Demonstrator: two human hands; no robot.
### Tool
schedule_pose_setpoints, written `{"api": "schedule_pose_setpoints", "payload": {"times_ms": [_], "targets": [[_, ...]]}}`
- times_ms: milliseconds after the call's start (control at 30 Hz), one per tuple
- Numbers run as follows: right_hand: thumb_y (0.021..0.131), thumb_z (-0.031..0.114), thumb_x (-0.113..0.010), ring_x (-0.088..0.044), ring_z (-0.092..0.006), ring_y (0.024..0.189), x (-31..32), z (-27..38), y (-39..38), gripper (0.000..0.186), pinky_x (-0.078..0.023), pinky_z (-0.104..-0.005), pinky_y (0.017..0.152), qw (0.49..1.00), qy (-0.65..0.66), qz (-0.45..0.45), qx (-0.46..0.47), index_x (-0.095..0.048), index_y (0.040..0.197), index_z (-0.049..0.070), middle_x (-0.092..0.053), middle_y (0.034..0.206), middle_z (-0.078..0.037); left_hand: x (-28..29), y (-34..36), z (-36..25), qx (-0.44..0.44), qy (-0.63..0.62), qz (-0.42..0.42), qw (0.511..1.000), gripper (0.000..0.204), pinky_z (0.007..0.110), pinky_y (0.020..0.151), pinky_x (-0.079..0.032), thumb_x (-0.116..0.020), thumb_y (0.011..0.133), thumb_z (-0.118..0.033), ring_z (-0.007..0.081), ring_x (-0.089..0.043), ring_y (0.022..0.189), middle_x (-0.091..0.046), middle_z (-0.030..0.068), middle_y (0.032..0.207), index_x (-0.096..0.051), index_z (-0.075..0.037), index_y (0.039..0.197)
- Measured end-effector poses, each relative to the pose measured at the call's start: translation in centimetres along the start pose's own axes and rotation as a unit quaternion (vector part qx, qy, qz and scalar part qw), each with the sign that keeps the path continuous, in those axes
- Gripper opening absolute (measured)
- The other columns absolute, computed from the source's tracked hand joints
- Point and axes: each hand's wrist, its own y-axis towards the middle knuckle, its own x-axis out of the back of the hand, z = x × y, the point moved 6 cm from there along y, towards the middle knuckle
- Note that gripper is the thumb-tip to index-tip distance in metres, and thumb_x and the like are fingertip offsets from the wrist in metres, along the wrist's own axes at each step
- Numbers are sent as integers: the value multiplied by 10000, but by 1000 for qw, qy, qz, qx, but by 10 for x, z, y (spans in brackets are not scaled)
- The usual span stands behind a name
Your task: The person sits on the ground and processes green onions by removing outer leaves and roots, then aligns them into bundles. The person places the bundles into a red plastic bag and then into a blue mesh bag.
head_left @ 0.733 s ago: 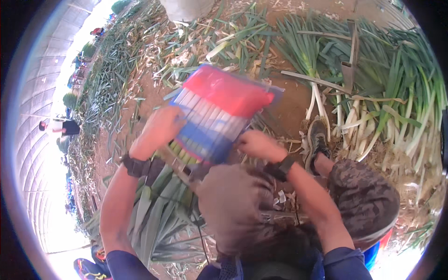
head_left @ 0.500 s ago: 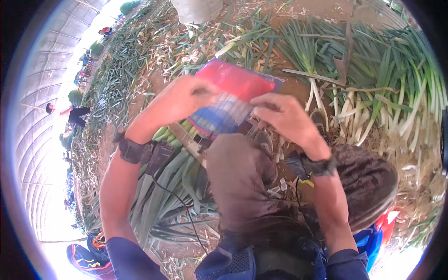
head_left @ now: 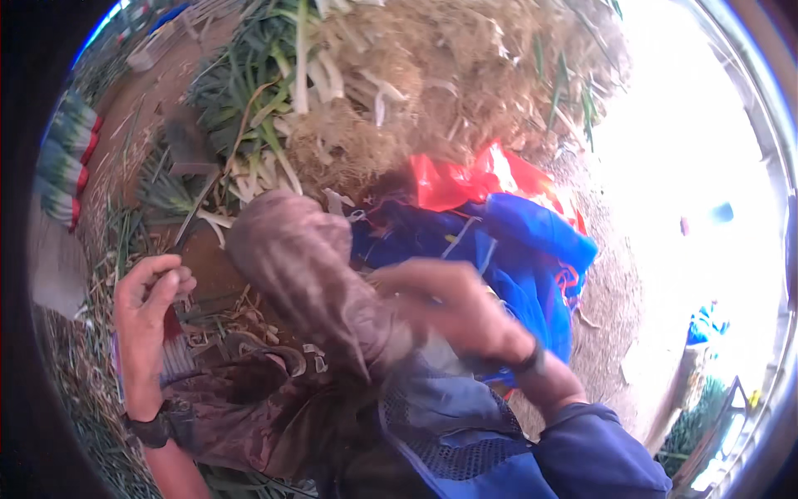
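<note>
At the left, my left hand is closed, its fingers curled toward the thumb. Whatever lies in that grip, if anything, does not show. Just behind the wrist, a small part of the red and striped plastic package appears beside my leg. My right hand is blurred over my thigh, and its fingers cannot be made out. Close by on the ground is a heap of blue fabric, with a shiny red plastic bag at its far side.
Leeks with green leaves and white stalks lie at the far left. A mass of pale roots spreads beyond my knee. Tied bundles of leeks stand at the left rim, and greens lie at the right.
The view has swung to the right. My hands, both over the plastic package before, are now far apart; the right is by the blue fabric and the left remains near the package.
</note>
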Motion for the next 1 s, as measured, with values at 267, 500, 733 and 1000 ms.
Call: {"api": "schedule_pose_setpoints", "payload": {"times_ms": [267, 500, 733, 1000], "targets": [[937, 211, -649, -716, -371, 931, 161, -182, -111, 240, -564, -438, 808, 846, -370, -289, -253, -742, 1109, 73, -747, 995, -152, -37, 19, -7, -63, 132, -12, 989, 208, 244, 718, -485, -688, 994, -145, 82, -586, 785, -661, 14, 895, -706, 15, 1126], [939, 350, -680, -692, -379, 875, 119, -186, -64, 324, -509, -498, 720, 812, -517, -218, -163, -722, 993, 33, -716, 982, -159, -5, -1, 13, -39, 136, -40, 989, 215, 252, 698, -473, -699, 977, -143, 83, -568, 779, -644, 11, 892, -714, 11, 1126], [865, 436, -706, -699, -414, 784, 142, -226, -46, 415, -532, -515, 690, 776, -574, -120, -235, -728, 827, 24, -712, 827, -208, 1, -9, 18, -13, 142, -57, 988, 224, 253, 710, -460, -695, 967, -129, 85, -547, 772, -634, 7, 910, -711, 16, 1137], [920, 277, -698, -667, -143, 628, 232, -165, -48, 284, -511, -281, 577, 925, -168, -256, -223, -752, 830, 13, -709, 726, -62, 2, -22, 22, -43, 119, -65, 990, 252, 258, 713, -462, -708, 960, -144, 92, -549, 767, -653, 18, 965, -708, 11, 1158]]}}
